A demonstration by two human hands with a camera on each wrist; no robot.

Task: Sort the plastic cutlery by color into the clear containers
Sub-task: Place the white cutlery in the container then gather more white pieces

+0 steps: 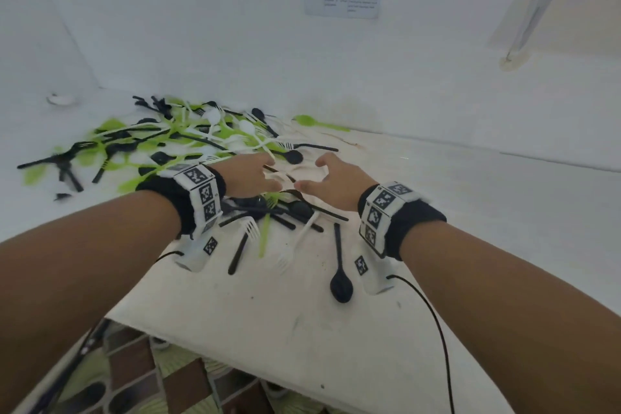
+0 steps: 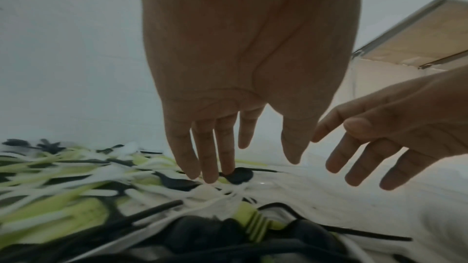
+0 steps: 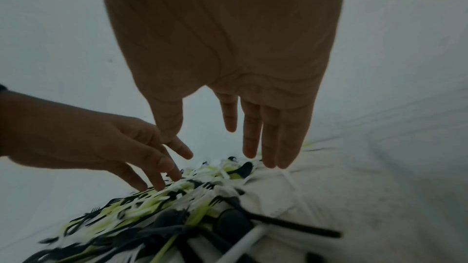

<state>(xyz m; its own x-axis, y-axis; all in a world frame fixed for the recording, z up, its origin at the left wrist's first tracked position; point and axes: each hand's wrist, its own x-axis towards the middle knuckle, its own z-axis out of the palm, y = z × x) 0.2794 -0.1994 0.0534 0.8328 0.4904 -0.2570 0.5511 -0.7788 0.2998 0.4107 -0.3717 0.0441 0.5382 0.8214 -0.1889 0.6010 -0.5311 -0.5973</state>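
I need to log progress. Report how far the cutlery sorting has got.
Done: nothing visibly sorted; black, green and white cutlery lies mixed in a heap on the white table, and no clear container is in view. In hand: nothing; the left hand and right hand hover open over the heap. Left: all of the sorting.

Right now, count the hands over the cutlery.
2: the left hand over the near edge of the cutlery pile, the right hand beside it, apart. Both hold nothing.
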